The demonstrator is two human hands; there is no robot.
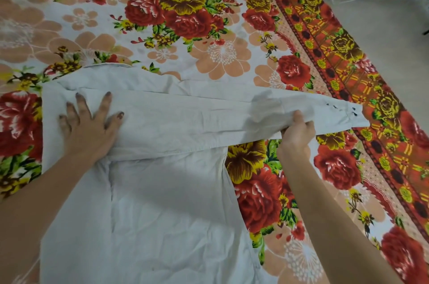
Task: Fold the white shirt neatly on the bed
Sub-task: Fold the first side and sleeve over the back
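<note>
The white shirt point(151, 202) lies spread on the bed, its body running toward me and its collar end farther away. One long sleeve point(209, 119) stretches flat across the upper part of the shirt from left to right, its cuff point(352, 116) reaching over the orange border of the sheet. My left hand point(90, 125) presses flat with fingers spread on the left shoulder area of the shirt. My right hand point(298, 130) pinches the sleeve near the cuff, fingers closed on the cloth.
The bed is covered by a floral sheet point(185, 23) with red and yellow roses and an orange patterned border point(336, 56) along the right side. Past that edge is pale floor point(383, 5) with a white cable.
</note>
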